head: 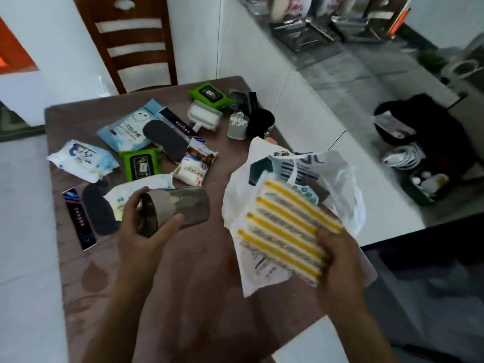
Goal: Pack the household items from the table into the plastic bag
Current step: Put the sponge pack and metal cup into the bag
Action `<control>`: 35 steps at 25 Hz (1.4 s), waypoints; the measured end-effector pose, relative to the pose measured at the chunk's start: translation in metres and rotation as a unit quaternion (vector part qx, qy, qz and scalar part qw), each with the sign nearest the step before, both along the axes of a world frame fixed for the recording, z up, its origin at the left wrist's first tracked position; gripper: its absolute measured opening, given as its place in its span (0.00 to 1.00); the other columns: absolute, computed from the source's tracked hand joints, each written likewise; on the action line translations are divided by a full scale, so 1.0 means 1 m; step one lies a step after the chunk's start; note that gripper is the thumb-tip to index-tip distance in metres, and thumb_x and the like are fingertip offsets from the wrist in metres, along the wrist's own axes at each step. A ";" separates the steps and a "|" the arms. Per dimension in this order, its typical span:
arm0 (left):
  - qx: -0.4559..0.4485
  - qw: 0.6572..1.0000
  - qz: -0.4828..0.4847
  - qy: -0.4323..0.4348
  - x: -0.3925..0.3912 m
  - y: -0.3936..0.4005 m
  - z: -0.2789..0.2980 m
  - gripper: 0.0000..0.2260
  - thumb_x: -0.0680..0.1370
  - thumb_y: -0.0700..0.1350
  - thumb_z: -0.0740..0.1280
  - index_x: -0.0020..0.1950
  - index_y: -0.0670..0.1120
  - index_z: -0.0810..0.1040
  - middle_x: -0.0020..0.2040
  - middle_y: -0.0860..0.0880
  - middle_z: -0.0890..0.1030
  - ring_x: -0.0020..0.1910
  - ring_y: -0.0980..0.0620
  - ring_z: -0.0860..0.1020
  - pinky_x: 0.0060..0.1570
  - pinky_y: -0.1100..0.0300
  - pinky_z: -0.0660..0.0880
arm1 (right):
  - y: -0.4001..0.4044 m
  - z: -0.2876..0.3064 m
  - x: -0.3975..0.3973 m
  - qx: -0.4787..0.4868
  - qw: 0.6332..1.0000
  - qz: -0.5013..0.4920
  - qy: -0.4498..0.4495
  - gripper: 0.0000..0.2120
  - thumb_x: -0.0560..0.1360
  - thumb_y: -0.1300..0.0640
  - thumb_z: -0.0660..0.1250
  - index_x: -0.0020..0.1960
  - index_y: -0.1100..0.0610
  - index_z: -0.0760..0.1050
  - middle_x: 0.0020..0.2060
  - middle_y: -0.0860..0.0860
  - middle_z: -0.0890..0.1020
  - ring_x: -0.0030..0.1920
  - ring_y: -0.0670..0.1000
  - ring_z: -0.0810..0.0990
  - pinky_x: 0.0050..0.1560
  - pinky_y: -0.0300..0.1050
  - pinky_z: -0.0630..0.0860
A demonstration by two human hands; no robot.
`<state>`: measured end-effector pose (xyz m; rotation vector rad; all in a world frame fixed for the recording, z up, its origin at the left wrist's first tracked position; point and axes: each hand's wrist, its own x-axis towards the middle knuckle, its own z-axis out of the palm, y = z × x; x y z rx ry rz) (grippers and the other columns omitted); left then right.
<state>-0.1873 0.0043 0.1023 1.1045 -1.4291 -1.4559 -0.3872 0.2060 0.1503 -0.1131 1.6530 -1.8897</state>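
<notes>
My left hand (146,218) is grasping a dark cup (180,209), which lies on its side in my grip with the open mouth toward me and its long axis running to the right and a little away. My right hand (337,255) is holding a flat pack with yellow stripes (285,231) at its near corner. The pack rests against the white plastic bag (327,169), and its far end points into the open mouth of the bag.

The bag stands at the right edge of the bench (199,258), just beyond my right hand, so this hand is clearly the nearer one. I think the pack should slide forward along its own length into the opening. The cup is to the left of the bag and must cross over afterwards. Many packets, such as a green wipes pack (140,163), wait on the far left part of the bench.
</notes>
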 end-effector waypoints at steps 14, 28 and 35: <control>0.011 0.995 -0.086 0.050 -0.085 0.056 0.040 0.36 0.64 0.49 0.78 0.70 0.60 0.71 0.63 0.52 0.79 0.59 0.50 0.80 0.51 0.53 0.81 | 0.018 -0.027 -0.117 0.219 0.915 -0.098 0.325 0.13 0.79 0.59 0.63 0.61 0.46 0.68 0.53 0.47 0.81 0.47 0.50 0.82 0.41 0.40 0.77; -0.212 0.827 -0.290 -0.432 -0.218 0.084 -0.043 0.40 0.71 0.66 0.66 0.78 0.50 0.60 0.77 0.45 0.64 0.74 0.43 0.64 0.69 0.46 0.66 | 0.024 -0.007 -0.139 0.123 0.905 -0.107 0.393 0.13 0.81 0.56 0.63 0.63 0.43 0.69 0.51 0.28 0.78 0.49 0.35 0.81 0.42 0.30 0.79; -0.323 0.818 -0.072 -0.472 -0.209 0.070 -0.028 0.33 0.69 0.58 0.73 0.70 0.49 0.68 0.71 0.38 0.70 0.65 0.35 0.70 0.56 0.40 0.72 | 0.020 -0.016 -0.148 0.132 0.894 0.048 0.425 0.12 0.82 0.56 0.62 0.62 0.43 0.70 0.54 0.41 0.80 0.52 0.44 0.82 0.43 0.29 0.78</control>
